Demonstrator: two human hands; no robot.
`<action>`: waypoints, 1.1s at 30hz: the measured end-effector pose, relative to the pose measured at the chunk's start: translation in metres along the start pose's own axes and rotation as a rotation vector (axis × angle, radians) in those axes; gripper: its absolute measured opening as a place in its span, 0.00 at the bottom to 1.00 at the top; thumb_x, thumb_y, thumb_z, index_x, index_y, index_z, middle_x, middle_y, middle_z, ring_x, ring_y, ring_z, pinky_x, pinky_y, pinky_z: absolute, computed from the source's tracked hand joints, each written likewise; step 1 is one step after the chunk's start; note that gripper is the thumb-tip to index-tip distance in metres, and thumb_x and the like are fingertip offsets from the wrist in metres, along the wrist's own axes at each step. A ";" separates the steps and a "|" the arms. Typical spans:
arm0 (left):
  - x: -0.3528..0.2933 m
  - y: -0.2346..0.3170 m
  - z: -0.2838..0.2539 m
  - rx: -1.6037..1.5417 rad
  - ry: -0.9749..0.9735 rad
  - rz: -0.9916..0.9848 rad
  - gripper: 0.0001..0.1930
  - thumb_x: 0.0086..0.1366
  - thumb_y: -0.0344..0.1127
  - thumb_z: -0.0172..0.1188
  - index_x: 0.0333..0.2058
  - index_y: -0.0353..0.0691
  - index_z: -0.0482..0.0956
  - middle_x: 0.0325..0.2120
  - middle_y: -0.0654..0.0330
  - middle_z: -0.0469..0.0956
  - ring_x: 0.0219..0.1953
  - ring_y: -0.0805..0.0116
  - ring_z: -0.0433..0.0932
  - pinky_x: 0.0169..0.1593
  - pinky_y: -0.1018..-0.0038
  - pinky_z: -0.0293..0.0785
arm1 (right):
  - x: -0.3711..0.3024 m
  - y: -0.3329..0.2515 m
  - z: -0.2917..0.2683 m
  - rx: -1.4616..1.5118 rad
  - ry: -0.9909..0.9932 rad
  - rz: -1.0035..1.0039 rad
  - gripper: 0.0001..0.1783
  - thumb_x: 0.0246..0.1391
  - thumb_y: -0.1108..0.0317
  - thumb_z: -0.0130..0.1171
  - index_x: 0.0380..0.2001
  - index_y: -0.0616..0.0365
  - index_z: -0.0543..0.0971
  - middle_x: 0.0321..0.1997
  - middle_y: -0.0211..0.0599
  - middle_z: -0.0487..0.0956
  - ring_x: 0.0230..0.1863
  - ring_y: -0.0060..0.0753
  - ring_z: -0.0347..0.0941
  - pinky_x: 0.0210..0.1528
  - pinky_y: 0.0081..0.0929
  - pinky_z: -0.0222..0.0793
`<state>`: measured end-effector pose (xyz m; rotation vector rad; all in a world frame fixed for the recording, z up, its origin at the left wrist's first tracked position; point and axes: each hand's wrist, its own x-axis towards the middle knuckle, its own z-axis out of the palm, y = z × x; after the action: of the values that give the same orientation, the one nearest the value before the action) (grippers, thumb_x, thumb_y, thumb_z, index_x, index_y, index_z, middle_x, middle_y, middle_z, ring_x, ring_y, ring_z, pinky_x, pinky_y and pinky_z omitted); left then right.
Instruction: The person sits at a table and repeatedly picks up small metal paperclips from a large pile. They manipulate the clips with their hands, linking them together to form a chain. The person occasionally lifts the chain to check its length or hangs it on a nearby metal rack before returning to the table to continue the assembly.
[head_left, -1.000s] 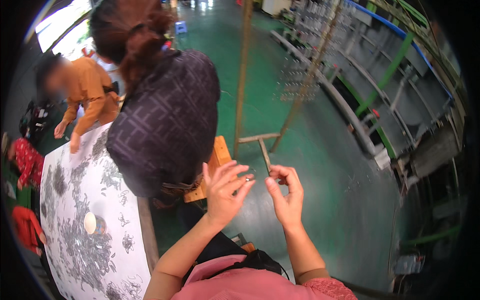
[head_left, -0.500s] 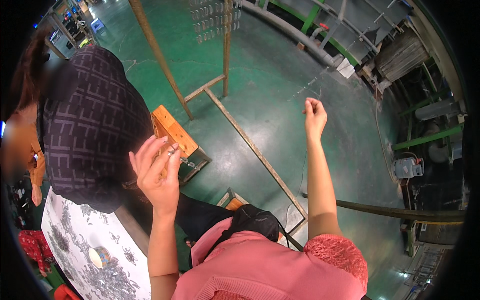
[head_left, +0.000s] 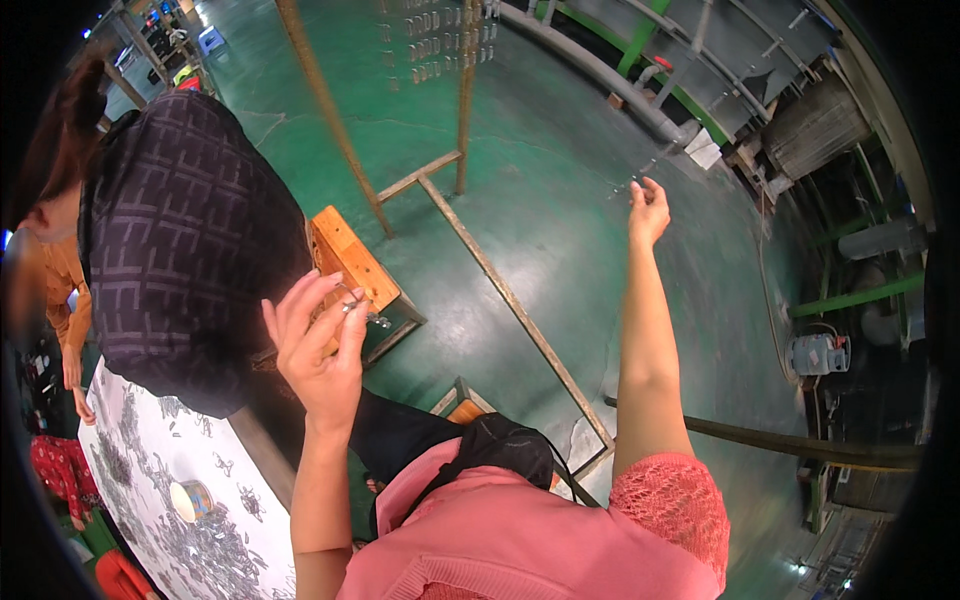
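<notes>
Green floor (head_left: pixel 545 190); left hand (head_left: pixel 325 350) pinches small shiny pieces (head_left: pixel 378 320) — light grip suits; right hand (head_left: pixel 648 215) — fingers curled, any pinch unclear.

The top (head_left: pixel 540 525) is pink. Its short sleeve (head_left: pixel 672 512) at 3 o'clock is lacy. A black bag (head_left: pixel 510 450) sits at 12 o'clock.

Wooden stool (head_left: pixel 348 258), green floor (head_left: pixel 545 225) (shiny)
</notes>
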<state>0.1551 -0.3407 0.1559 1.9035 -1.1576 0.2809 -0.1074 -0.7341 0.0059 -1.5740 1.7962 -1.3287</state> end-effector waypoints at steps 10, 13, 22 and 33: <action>0.001 0.009 0.002 0.004 -0.030 0.022 0.07 0.56 0.29 0.63 0.34 0.42 0.85 0.41 0.64 0.80 0.52 0.63 0.74 0.64 0.55 0.50 | -0.010 0.005 -0.016 -0.029 0.144 -0.050 0.11 0.55 0.62 0.61 0.36 0.59 0.81 0.26 0.31 0.82 0.24 0.21 0.77 0.32 0.24 0.71; 0.000 0.009 0.003 0.002 -0.031 0.018 0.06 0.55 0.29 0.64 0.33 0.42 0.85 0.41 0.64 0.80 0.52 0.63 0.74 0.64 0.53 0.50 | -0.010 0.009 -0.014 0.007 0.149 -0.066 0.11 0.55 0.62 0.61 0.35 0.59 0.80 0.26 0.31 0.81 0.24 0.21 0.76 0.31 0.23 0.70; -0.003 0.007 0.009 -0.004 -0.024 0.011 0.06 0.52 0.29 0.67 0.32 0.43 0.84 0.41 0.66 0.79 0.51 0.63 0.74 0.64 0.51 0.49 | -0.022 0.040 0.010 -0.028 0.071 -0.096 0.13 0.51 0.63 0.65 0.39 0.55 0.80 0.28 0.30 0.81 0.26 0.21 0.76 0.32 0.24 0.71; -0.002 -0.004 0.007 0.039 -0.042 -0.001 0.07 0.56 0.28 0.63 0.34 0.42 0.85 0.42 0.64 0.80 0.52 0.63 0.75 0.64 0.55 0.52 | -0.015 0.024 0.040 -0.130 0.037 0.115 0.14 0.50 0.57 0.65 0.38 0.50 0.80 0.35 0.33 0.83 0.37 0.38 0.79 0.40 0.37 0.71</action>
<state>0.1557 -0.3441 0.1483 1.9528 -1.1863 0.2659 -0.0838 -0.7377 -0.0371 -1.4946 1.9999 -1.2178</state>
